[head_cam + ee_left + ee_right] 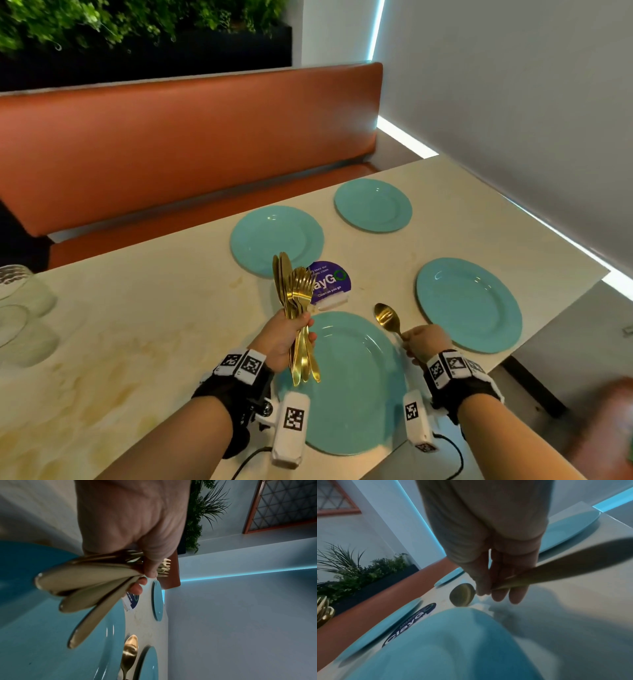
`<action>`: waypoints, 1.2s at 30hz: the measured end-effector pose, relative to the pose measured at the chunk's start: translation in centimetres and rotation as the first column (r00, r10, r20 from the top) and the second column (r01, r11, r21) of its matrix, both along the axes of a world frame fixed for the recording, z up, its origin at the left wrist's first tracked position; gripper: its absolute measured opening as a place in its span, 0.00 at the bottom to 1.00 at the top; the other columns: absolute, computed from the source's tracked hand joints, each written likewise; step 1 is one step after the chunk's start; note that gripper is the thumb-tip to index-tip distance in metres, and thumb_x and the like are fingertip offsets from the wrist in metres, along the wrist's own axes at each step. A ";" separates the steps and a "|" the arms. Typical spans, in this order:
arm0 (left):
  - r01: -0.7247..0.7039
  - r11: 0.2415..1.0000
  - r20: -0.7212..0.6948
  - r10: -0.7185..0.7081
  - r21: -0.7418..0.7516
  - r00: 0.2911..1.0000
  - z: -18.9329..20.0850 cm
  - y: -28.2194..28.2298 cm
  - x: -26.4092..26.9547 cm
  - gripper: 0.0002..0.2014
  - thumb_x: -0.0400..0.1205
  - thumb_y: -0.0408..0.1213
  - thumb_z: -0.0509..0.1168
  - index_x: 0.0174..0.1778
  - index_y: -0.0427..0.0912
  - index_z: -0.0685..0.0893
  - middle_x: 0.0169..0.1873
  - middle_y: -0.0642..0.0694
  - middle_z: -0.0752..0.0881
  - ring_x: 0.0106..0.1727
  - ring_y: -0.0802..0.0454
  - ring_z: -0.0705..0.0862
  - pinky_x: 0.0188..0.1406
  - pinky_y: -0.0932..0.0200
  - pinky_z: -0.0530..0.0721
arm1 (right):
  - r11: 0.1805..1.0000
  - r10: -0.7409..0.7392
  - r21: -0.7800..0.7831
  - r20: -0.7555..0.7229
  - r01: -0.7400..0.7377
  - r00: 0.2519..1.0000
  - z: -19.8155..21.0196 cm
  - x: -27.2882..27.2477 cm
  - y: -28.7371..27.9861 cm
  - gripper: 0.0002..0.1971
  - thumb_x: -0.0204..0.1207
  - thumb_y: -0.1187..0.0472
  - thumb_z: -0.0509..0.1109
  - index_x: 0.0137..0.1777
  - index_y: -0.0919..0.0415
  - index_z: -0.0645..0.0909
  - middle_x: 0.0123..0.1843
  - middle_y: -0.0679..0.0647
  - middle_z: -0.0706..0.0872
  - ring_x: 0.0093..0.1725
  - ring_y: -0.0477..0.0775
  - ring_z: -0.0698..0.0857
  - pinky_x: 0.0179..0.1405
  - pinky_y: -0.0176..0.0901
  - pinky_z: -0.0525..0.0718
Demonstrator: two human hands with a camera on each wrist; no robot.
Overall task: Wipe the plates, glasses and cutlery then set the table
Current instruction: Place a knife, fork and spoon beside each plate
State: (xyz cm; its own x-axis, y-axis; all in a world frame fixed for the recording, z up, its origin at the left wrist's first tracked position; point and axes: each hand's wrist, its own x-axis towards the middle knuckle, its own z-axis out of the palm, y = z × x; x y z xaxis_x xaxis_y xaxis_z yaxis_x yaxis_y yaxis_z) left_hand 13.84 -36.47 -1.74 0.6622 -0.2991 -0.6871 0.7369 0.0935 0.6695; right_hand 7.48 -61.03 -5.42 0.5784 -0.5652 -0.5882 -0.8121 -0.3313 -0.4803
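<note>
Spoon (387,318), gold metal, single: pinched by its handle in the right hand (426,344), bowl forward, held just above the counter (137,325) in the gap between the nearest plate (356,383) and the plate toward the counter's right edge (469,305). Judged light, rigid and slick from its polish; best taken at mid-handle, as now, so the bowl does not swing. Cutlery bundle (298,318), gold forks and knives: gripped in the left hand (282,342) around the middle of the handles, tines and blades up, handle ends fanned out over the nearest plate's left rim. Smooth handles packed together may slide against one another, so a firm closed grip suits. Plates, four, turquoise, likely ceramic and chip-prone: two further ones (277,240) and (373,205) lie toward the counter's far edge. Purple sign (330,282) at the middle, lettering partly covered by the bundle. Glasses (24,291) at the counter's left edge, cut off, count unclear. Exact number of forks and knives cannot be told. No wiping cloth in view. Right wrist view blurred.
</note>
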 end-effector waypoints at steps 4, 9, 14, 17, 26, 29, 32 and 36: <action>-0.019 1.000 -0.027 0.019 0.002 0.999 -0.3 -0.5 0.1 0.02 0.85 0.30 0.59 0.49 0.40 0.75 0.38 0.43 0.78 0.32 0.49 0.78 0.37 0.53 0.80 | 0.977 0.086 -0.191 -0.046 -0.093 0.995 -0.5 -0.1 0.5 0.10 0.75 0.63 0.69 0.54 0.57 0.87 0.58 0.53 0.88 0.59 0.54 0.84 0.62 0.41 0.80; -0.032 0.999 -0.033 0.032 0.010 0.999 -0.9 -0.9 -0.1 0.02 0.84 0.29 0.60 0.48 0.40 0.74 0.38 0.43 0.78 0.32 0.49 0.77 0.36 0.54 0.80 | 0.976 0.097 -0.194 0.003 -0.095 0.995 -1.3 0.1 1.2 0.08 0.73 0.66 0.71 0.49 0.60 0.89 0.52 0.56 0.89 0.46 0.50 0.80 0.54 0.38 0.78; -0.053 0.999 -0.037 0.054 0.011 0.998 -1.1 -0.9 -0.4 0.03 0.84 0.28 0.61 0.47 0.40 0.75 0.37 0.43 0.78 0.32 0.49 0.78 0.35 0.53 0.79 | 0.968 0.149 -0.204 0.013 -0.143 0.989 -1.4 0.3 1.0 0.09 0.75 0.66 0.69 0.50 0.60 0.89 0.53 0.56 0.89 0.45 0.50 0.79 0.51 0.35 0.75; -0.062 0.998 -0.036 0.063 0.012 0.997 -1.2 -0.9 -0.8 0.03 0.84 0.28 0.60 0.46 0.39 0.75 0.37 0.43 0.77 0.32 0.49 0.78 0.36 0.53 0.79 | 0.963 0.174 -0.209 0.011 -0.168 0.985 -1.4 0.2 0.8 0.09 0.75 0.66 0.68 0.51 0.60 0.89 0.53 0.55 0.89 0.45 0.49 0.78 0.53 0.35 0.75; -0.082 0.996 0.000 0.082 0.020 0.997 -1.0 -0.1 -1.1 0.04 0.83 0.28 0.62 0.48 0.42 0.75 0.36 0.44 0.78 0.30 0.50 0.78 0.31 0.56 0.80 | 0.943 0.230 -0.261 0.067 -0.205 0.971 -0.5 0.9 1.3 0.07 0.77 0.61 0.67 0.45 0.58 0.87 0.50 0.55 0.89 0.45 0.51 0.80 0.49 0.37 0.76; -0.095 0.995 0.014 0.095 0.004 0.995 -1.0 0.0 -1.1 0.05 0.83 0.28 0.62 0.47 0.42 0.75 0.36 0.43 0.77 0.30 0.50 0.77 0.32 0.56 0.79 | 0.929 0.307 -0.262 0.147 -0.262 0.940 1.1 1.9 3.0 0.09 0.77 0.59 0.66 0.40 0.57 0.87 0.41 0.54 0.87 0.42 0.54 0.82 0.42 0.36 0.73; -0.086 0.996 0.021 0.086 -0.003 0.996 -1.0 0.0 -1.4 0.05 0.83 0.28 0.62 0.46 0.42 0.75 0.36 0.43 0.78 0.31 0.50 0.77 0.33 0.55 0.79 | 0.956 0.292 -0.055 0.291 -0.289 0.911 2.7 2.4 6.2 0.10 0.77 0.53 0.68 0.37 0.55 0.86 0.41 0.54 0.86 0.38 0.52 0.83 0.41 0.40 0.80; -0.013 1.000 0.049 0.013 -0.006 0.999 -1.1 0.7 -2.2 0.04 0.83 0.27 0.61 0.51 0.39 0.75 0.35 0.42 0.79 0.30 0.50 0.79 0.28 0.57 0.82 | 0.923 0.273 0.203 0.252 -0.326 0.928 4.2 1.9 11.4 0.15 0.79 0.47 0.65 0.47 0.58 0.85 0.42 0.50 0.87 0.33 0.45 0.82 0.30 0.34 0.79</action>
State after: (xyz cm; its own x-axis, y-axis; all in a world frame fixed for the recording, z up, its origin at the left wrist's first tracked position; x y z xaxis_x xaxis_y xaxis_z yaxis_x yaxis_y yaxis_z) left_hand 11.69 -35.75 -2.84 0.6988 -0.2939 -0.6522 0.7020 0.1064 0.7042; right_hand 9.38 -49.67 -1.21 0.8258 -0.2045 -0.5255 -0.5607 -0.3972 -0.7266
